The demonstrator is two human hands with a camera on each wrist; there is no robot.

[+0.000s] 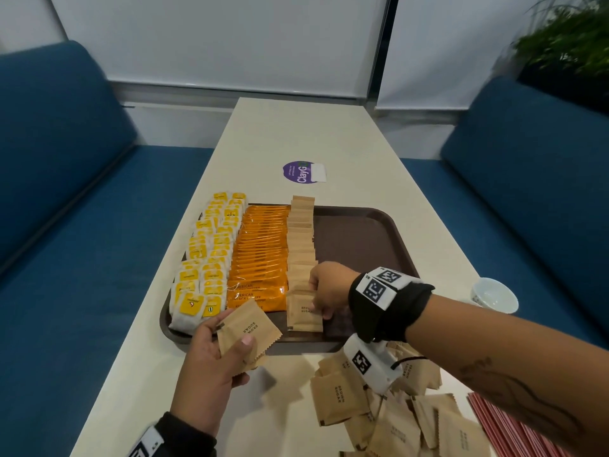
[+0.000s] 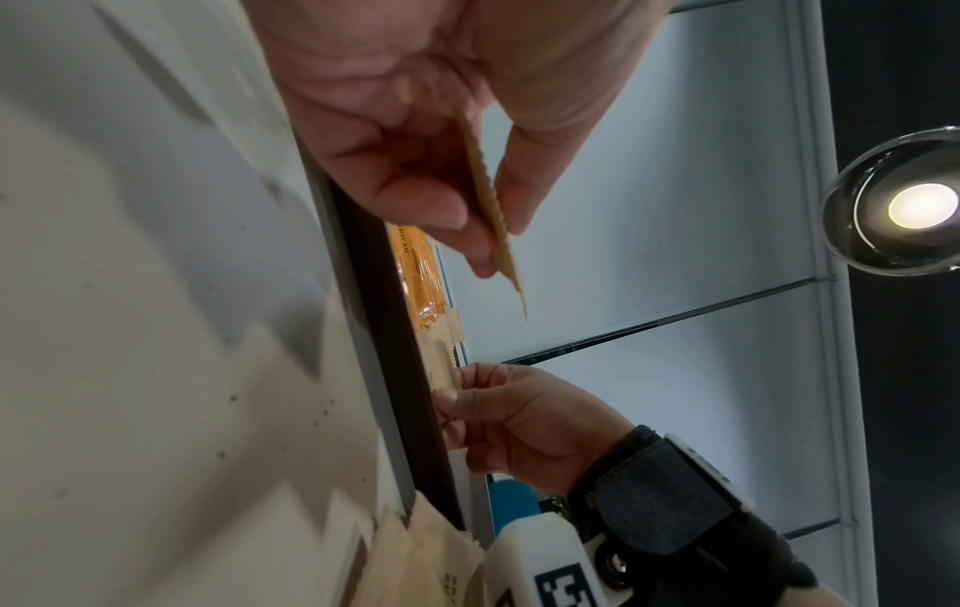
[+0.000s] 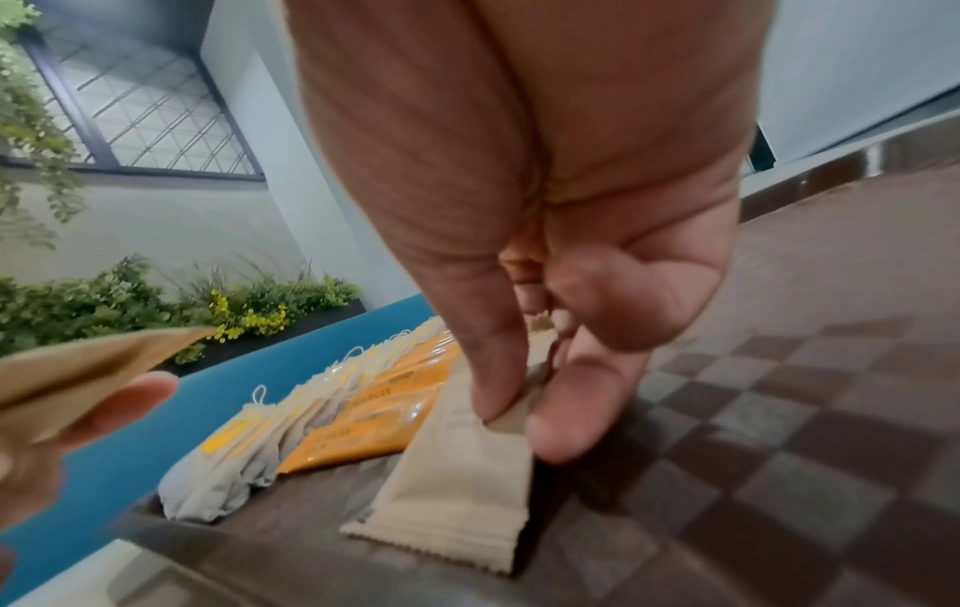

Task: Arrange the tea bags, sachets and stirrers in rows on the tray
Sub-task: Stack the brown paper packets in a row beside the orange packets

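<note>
The tray [image 1: 362,232] is your landmark: dark brown, lying on the pale table [image 1: 296,133], its left part filled with three rows running from its near edge to its far edge. Along the tray's left edge lie the tea bags [image 1: 211,255] with yellow tags, next to them the orange coffee sachets [image 1: 260,252], and right of those the row of brown sugar sachets [image 1: 300,235]; the right side of the tray shows bare checkered surface. Your right hand [image 1: 326,288] reaches over the tray's near edge, and its thumb and fingers [image 3: 493,369] pinch the nearest sugar sachet [image 1: 304,311], which rests at the near end of the sugar row, one end on the tray floor. Your left hand [image 1: 214,361] hovers at the tray's near left corner, over the rim, thumb on top and fingers curled under a small stack of sugar sachets [image 1: 248,328] held off the surface. On the table just below the tray's near right corner lies a loose pile of more sugar sachets [image 1: 389,410], partly under your right forearm. Further right of that pile, at the picture's lower right corner, sit red stirrers [image 1: 514,433]. A white cup [image 1: 494,295] stands on the table just off the tray's right edge, and a purple sticker [image 1: 301,172] lies beyond the tray's far edge.
</note>
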